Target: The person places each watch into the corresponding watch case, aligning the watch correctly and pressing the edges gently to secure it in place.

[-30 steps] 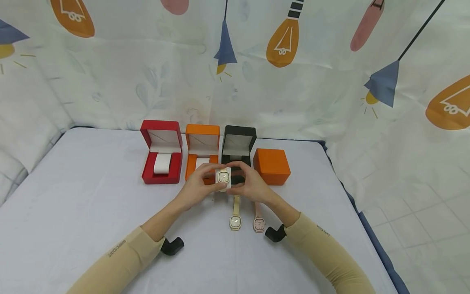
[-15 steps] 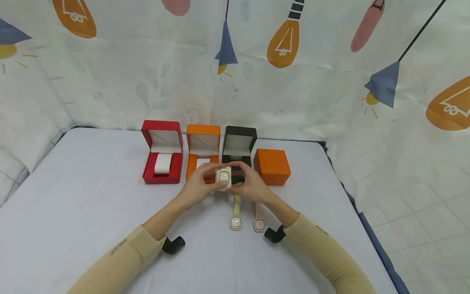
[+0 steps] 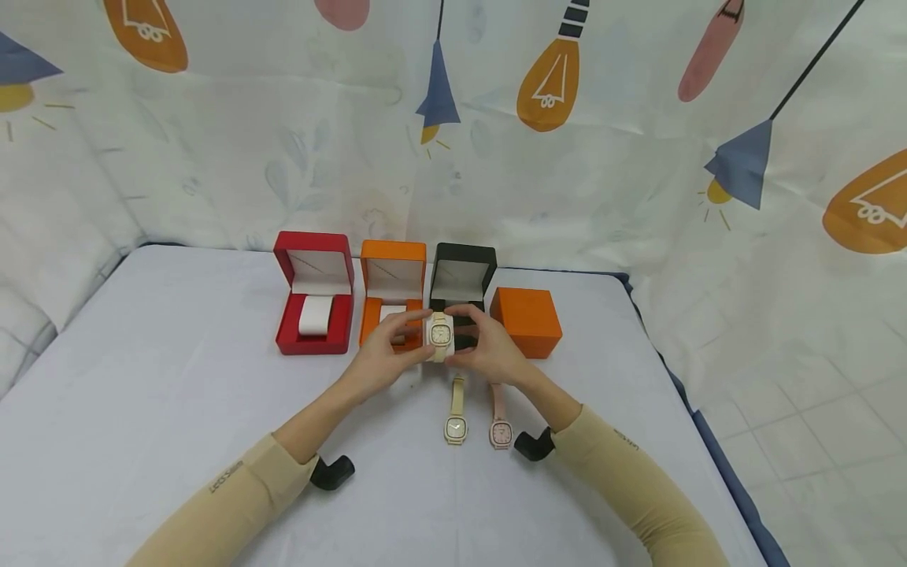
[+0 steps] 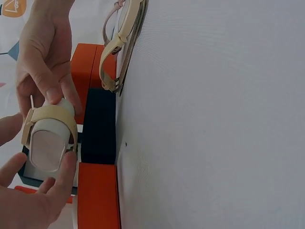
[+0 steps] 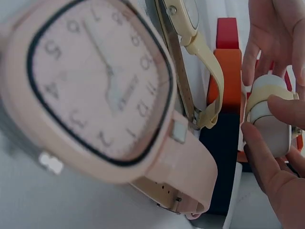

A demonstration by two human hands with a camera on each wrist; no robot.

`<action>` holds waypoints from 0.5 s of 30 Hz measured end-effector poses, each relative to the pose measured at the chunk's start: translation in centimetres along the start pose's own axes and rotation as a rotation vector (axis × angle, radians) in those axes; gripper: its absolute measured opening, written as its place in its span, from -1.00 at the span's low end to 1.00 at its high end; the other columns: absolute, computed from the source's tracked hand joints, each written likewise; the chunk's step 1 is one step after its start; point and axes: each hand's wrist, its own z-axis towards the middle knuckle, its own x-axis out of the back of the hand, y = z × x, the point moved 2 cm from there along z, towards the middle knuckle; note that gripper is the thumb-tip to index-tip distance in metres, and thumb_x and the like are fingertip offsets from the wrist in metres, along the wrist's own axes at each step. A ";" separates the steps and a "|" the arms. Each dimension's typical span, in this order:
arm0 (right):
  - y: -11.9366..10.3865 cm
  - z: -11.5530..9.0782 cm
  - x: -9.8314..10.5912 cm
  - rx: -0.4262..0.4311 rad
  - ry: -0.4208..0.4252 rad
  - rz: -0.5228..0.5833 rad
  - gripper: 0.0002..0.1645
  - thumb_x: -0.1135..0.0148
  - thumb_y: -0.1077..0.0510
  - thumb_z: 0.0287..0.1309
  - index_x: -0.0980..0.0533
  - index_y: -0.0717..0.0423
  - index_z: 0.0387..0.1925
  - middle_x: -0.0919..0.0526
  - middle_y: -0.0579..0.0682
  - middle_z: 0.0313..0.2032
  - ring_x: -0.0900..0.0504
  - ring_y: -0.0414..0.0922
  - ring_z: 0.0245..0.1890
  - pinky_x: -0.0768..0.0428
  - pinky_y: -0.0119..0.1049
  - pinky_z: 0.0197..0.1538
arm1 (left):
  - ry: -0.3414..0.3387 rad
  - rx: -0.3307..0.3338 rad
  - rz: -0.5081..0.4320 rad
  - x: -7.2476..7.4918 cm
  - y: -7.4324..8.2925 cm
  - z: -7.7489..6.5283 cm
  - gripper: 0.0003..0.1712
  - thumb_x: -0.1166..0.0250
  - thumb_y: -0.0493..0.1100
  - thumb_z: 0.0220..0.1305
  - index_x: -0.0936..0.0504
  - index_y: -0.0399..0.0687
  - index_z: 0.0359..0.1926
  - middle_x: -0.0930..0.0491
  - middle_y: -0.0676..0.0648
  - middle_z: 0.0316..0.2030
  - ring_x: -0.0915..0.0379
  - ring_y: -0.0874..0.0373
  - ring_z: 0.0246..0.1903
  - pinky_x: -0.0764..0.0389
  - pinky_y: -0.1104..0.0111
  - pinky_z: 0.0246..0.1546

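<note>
Both hands hold a white watch cushion with a cream watch (image 3: pixel 440 335) strapped round it, in front of the black watch box (image 3: pixel 464 272). My left hand (image 3: pixel 379 358) grips its left end between thumb and fingers; my right hand (image 3: pixel 492 350) grips the right end. In the left wrist view the cream strap (image 4: pixel 52 113) circles the white cushion (image 4: pixel 50 128). In the right wrist view a thumb presses on the strap (image 5: pixel 264 98). Nearer lie a second cream watch (image 3: pixel 456 428) and a pink watch (image 3: pixel 501 433). The black box's inside is partly hidden by the hands.
To the left stand an open red watch box (image 3: pixel 282 339) and an open orange watch box (image 3: pixel 392 250); a white cushion (image 3: pixel 315 315) sits in the red one. A closed orange box (image 3: pixel 527 323) is right of the black box. White cloth (image 3: pixel 177 378) covers the table.
Both hands have shifted slightly right and away from the person, carrying the watch and cushion with them. The boxes and the two lying watches have stayed put.
</note>
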 end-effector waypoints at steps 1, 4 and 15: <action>0.1 0.0 0.1 0.005 -0.001 -0.002 -0.07 -0.53 0.44 0.03 -0.31 0.12 0.40 -0.44 0.10 0.31 -0.61 0.05 0.18 -0.70 -0.27 0.00 | -0.001 -0.002 0.001 0.0 0.0 0.0 -0.32 -0.43 -0.10 0.35 -0.45 0.09 0.44 -0.30 -0.13 0.41 -0.32 -0.25 0.32 -0.43 -0.18 0.25; 0.2 0.2 0.4 0.014 -0.001 -0.003 -0.08 -0.54 0.44 0.03 -0.32 0.14 0.39 -0.45 0.14 0.30 -0.60 0.08 0.18 -0.70 -0.25 0.00 | -0.002 -0.007 0.008 0.1 -0.1 0.1 -0.34 -0.44 -0.10 0.34 -0.47 0.10 0.42 -0.32 -0.14 0.40 -0.34 -0.26 0.31 -0.43 -0.18 0.25; 0.2 0.7 1.4 -0.035 0.022 -0.040 -0.13 -0.56 0.38 0.01 -0.39 0.10 0.36 -0.49 0.07 0.29 -0.58 0.07 0.20 -0.63 -0.04 0.16 | -0.009 -0.028 0.007 0.4 0.0 -0.2 -0.37 -0.41 -0.11 0.37 -0.48 0.09 0.42 -0.33 -0.14 0.39 -0.34 -0.25 0.30 -0.38 -0.19 0.29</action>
